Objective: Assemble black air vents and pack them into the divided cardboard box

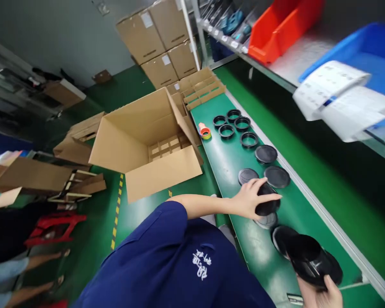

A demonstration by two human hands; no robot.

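My left hand [250, 200] reaches over the green bench with its fingers wrapped round a black round part [267, 201]. Partly beneath that part lies a grey disc [268, 220], and another grey disc [247, 175] is beside my wrist. At the lower right, my right hand [321, 294] grips a black flanged cup [311, 261] by its rim; its far fingers are hidden under it. Behind the cup, a black disc [282, 238] shows in part. Farther along are two black lids [276, 176] [266, 154].
Several black rings [249, 140] stand on the bench [224, 158] near tape rolls [205, 131]. Left of it is an open carton [134, 124] with cardboard dividers. A shelf with a red bin [269, 38] and blue bin [368, 55] overhangs the right. A person's legs [28, 273] appear lower left.
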